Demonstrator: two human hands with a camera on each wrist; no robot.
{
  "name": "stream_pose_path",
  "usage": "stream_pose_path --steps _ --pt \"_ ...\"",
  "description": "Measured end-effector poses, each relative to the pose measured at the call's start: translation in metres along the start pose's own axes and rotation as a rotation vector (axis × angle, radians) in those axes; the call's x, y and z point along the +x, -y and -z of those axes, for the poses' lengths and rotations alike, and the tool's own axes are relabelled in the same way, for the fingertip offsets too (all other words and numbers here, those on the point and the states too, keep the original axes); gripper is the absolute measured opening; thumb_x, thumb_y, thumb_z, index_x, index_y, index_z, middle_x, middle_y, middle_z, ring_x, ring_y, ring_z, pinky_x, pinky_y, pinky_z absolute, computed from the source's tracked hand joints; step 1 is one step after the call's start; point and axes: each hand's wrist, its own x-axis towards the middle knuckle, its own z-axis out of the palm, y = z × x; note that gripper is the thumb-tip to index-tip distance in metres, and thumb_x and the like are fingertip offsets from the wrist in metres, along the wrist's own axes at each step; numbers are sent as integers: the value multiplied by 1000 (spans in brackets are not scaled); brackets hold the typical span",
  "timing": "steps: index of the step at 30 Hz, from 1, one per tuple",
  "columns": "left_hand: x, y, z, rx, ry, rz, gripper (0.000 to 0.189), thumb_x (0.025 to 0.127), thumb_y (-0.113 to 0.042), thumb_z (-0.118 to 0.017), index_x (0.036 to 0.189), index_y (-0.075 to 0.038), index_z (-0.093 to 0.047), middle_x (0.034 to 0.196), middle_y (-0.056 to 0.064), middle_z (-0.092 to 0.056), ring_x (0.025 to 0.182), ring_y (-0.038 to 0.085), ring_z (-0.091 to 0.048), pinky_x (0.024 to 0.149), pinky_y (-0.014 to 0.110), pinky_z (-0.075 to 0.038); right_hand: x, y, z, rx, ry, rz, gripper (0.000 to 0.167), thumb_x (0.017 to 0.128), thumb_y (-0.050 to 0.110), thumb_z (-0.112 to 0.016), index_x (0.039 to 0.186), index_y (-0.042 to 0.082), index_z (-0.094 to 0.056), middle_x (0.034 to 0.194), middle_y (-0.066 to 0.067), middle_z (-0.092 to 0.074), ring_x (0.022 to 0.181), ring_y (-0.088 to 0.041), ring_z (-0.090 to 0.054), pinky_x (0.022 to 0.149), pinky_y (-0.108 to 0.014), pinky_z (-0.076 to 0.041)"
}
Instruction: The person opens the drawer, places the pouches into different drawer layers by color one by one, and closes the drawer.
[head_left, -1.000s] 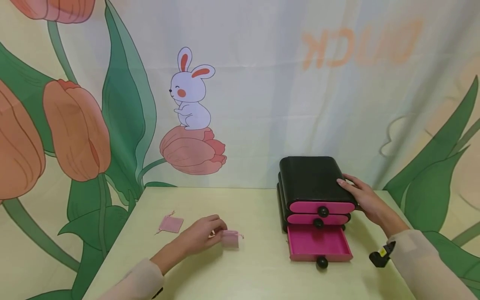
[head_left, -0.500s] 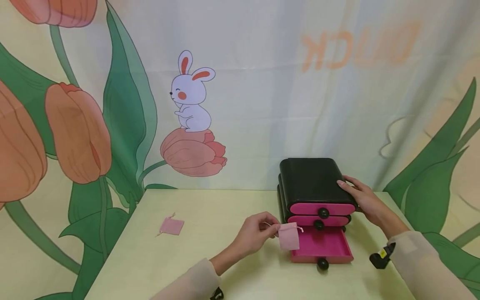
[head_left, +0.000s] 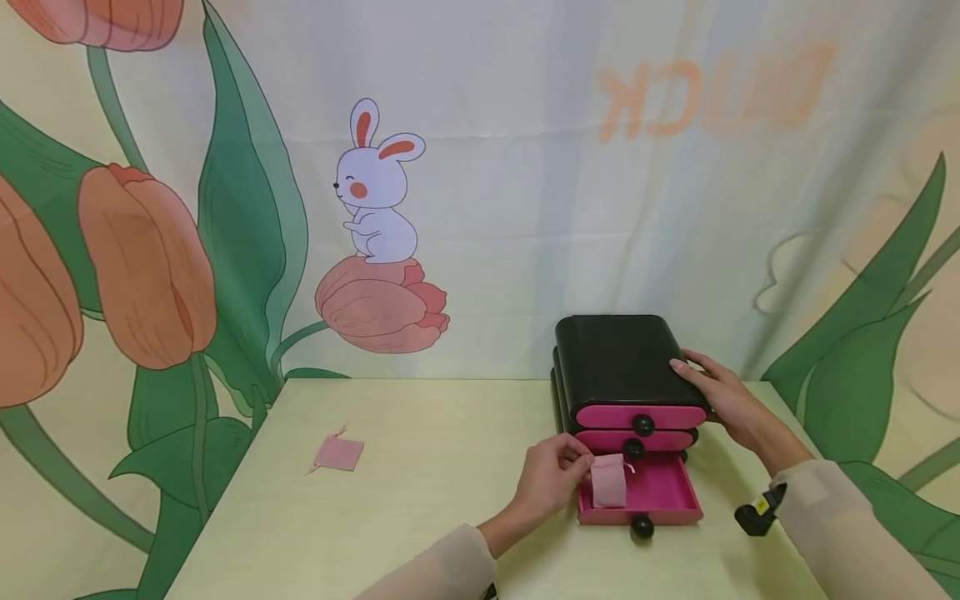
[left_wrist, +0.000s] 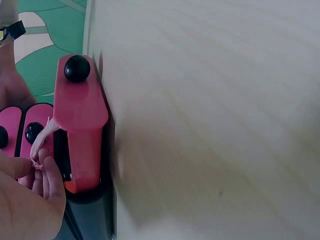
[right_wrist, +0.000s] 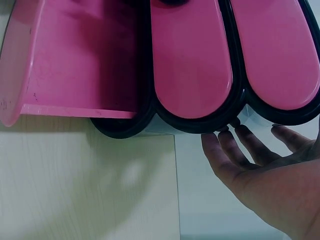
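My left hand pinches the drawstring end of a small pink drawstring pouch. The pouch hangs over the left part of the pulled-out bottom drawer; whether it touches the drawer floor I cannot tell. In the left wrist view, thumb and fingers meet on the pouch's cord beside the drawer. My right hand rests against the right side of the black drawer unit, one digit on its top edge. Extended fingers touch the unit's side in the right wrist view.
A second pink drawstring pouch lies flat on the left of the pale table. The unit's two upper pink drawers, with round black knobs, are pushed in. A printed curtain hangs behind the table.
My left hand has lifted the pouch from the table and carried it right, over the pulled-out drawer. My right hand has stayed against the drawer unit.
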Motion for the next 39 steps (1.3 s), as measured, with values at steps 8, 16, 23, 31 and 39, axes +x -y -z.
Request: stream_pose_path --steps 8,16,23,31,39 --pt "1 3 -7 266 35 -35 6 100 -14 -76 95 -15 -78 82 -13 -71 71 -3 -60 66 15 -53 0 -1 2 13 5 8 92 107 62 -49 171 11 -8 161 -35 -34 113 -15 -67 94 -32 -58" --pt "-1 12 19 582 140 -195 11 102 -23 -75 106 -18 -84 97 -13 -72 91 2 -64 82 18 -53 2 -4 2 23 16 9 91 107 62 -49 171 11 -7 162 -35 -33 112 -12 -67 92 -30 -58" --pt "-4 24 97 570 168 -126 17 102 -19 -74 113 -8 -80 109 2 -75 97 16 -71 84 27 -58 3 -3 1 19 14 14 91 108 61 -48 171 12 -7 161 -35 -34 110 -11 -67 91 -30 -58" --pt "-15 48 208 624 1 40 22 99 -13 -77 117 -1 -75 112 11 -75 104 30 -71 90 45 -59 3 -5 2 15 14 11 91 108 61 -48 171 12 -6 164 -34 -31 114 -11 -65 91 -29 -57" --pt "-50 69 289 701 -215 182 31 100 -19 -76 122 3 -72 113 16 -69 104 34 -69 90 50 -58 4 -5 2 14 18 6 92 107 62 -49 171 13 -6 165 -33 -30 114 -10 -65 90 -27 -57"
